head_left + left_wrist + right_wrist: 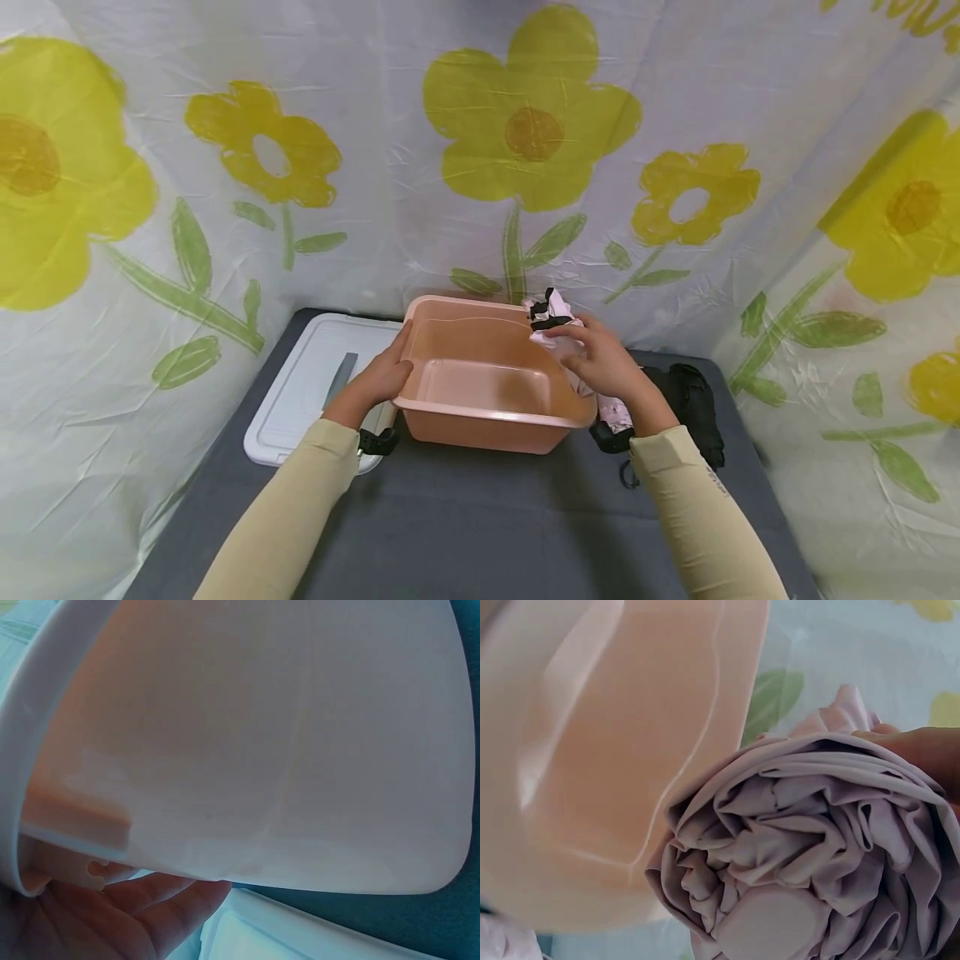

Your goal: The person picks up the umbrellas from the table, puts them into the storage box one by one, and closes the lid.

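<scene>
The peach plastic basin (pixel 487 425) stands in the middle, slightly turned, its inside facing me. My left hand (pixel 384 375) grips its left rim, thumb inside and fingers under the lip against the outer wall; the fingers (pixel 180 911) show below the basin in the left wrist view. Over the basin's right rim, my right hand (pixel 603 358) holds a folded pink umbrella (pixel 551 312) with black parts. Its gathered cloth (pixel 817 817) surrounds a pale round end in the right wrist view, where most of the hand is hidden behind it.
A white plastic lid (pixel 300 375) with a flat grey strip (pixel 341 375) lies left of the basin on the dark grey tabletop (pixel 480 517). To the right are a black folded item (pixel 690 408) and a pink patterned bundle (pixel 615 412). A flowered curtain (pixel 375 208) hangs close behind.
</scene>
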Motion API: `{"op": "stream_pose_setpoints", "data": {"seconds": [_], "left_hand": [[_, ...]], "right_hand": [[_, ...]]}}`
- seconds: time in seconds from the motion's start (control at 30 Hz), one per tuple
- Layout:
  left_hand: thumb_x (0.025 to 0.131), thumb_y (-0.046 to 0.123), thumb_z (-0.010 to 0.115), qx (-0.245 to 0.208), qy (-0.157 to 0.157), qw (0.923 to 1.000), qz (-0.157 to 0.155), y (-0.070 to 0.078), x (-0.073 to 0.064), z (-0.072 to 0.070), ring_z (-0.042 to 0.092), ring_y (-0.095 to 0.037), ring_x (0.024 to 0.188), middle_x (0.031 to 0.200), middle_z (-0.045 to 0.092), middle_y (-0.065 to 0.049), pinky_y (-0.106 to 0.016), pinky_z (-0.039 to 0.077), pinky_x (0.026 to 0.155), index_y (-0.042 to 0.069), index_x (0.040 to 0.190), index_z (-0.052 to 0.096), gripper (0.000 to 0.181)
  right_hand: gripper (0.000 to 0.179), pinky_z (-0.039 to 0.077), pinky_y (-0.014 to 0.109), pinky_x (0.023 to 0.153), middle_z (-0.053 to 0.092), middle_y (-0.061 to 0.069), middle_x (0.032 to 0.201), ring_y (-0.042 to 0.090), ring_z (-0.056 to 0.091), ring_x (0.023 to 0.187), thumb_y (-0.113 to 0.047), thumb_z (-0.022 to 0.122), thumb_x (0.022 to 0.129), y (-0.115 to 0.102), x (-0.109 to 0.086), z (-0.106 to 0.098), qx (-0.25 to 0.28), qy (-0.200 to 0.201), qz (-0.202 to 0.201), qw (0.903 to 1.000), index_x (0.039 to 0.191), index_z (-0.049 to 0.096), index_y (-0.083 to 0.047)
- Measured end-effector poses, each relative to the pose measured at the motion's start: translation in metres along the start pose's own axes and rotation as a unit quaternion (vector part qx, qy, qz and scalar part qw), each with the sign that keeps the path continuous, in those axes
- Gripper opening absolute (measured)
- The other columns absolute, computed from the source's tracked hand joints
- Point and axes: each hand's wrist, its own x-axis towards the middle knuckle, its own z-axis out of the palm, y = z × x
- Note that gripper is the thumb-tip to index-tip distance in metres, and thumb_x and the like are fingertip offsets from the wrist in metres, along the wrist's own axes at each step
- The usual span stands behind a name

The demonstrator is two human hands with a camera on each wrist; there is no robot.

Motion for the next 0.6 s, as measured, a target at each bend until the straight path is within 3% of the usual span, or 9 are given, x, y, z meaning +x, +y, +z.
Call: {"op": "stream_pose_setpoints", "data": {"seconds": [0.23, 0.4, 0.6], "left_hand": [[0.095, 0.013, 0.032, -0.003, 0.000, 1.0000, 0.001, 0.001, -0.003, 0.000, 0.055, -0.039, 0.118, 0.159, 0.020, -0.022, -0.047, 0.047, 0.093, 0.028, 0.157, -0.007, 0.074], [0.096, 0.012, 0.031, -0.008, -0.002, 1.0000, 0.000, 0.001, -0.003, 0.000, 0.056, -0.039, 0.118, 0.160, 0.018, -0.021, -0.046, 0.047, 0.092, 0.029, 0.156, -0.008, 0.074], [0.097, 0.011, 0.032, -0.014, -0.003, 0.9999, 0.007, 0.000, -0.002, -0.001, 0.057, -0.040, 0.115, 0.160, 0.018, -0.022, -0.046, 0.048, 0.089, 0.030, 0.156, -0.008, 0.074]], "right_hand": [[0.042, 0.033, 0.066, 0.104, 0.026, 0.026, 0.155, 0.047, 0.027, 0.142, -0.009, 0.058, 0.090, -0.010, 0.013, 0.008, -0.002, -0.022, -0.012, 0.9997, 0.129, 0.063, -0.023], [0.041, 0.039, 0.063, 0.099, 0.028, 0.024, 0.155, 0.047, 0.031, 0.140, -0.010, 0.060, 0.090, -0.018, 0.022, 0.013, -0.004, -0.037, -0.010, 0.9993, 0.129, 0.063, -0.024], [0.043, 0.042, 0.053, 0.100, 0.039, 0.021, 0.151, 0.039, 0.031, 0.142, -0.005, 0.060, 0.087, -0.022, 0.037, 0.021, -0.005, -0.057, -0.034, 0.9978, 0.126, 0.066, -0.022]]}}
